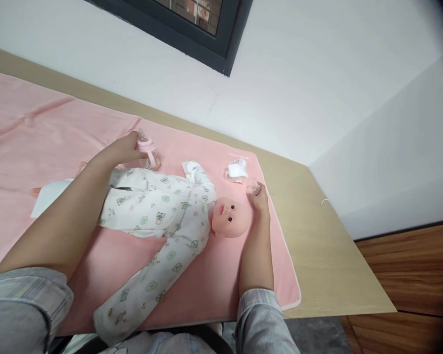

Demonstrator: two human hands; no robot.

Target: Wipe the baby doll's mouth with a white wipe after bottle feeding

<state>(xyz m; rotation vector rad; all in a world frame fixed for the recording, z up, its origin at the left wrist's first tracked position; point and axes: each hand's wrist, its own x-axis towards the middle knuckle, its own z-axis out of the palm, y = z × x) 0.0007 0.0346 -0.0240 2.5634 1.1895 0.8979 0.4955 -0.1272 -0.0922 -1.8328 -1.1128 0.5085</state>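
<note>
My left hand [127,150] is closed around a baby bottle [152,156] with a pink collar and handle and a clear teat at its top. The bottle is close to the pink blanket beyond the doll's body; part of it is hidden behind my fingers. In my right hand [260,198] is a small clear dome-shaped cap [252,189], held just past the doll's head. Between my arms lies a baby doll [232,216] on its back, dressed in a white printed garment [158,206] with long sleeves. One sleeve stretches toward me over the near edge.
A pink blanket [214,280] covers much of the wooden table [317,246]. A small clear packet with a white label [237,170] lies near the cap. Behind are a white wall [280,88] and a dark window frame [221,59]; a wooden panel [409,265] stands at right.
</note>
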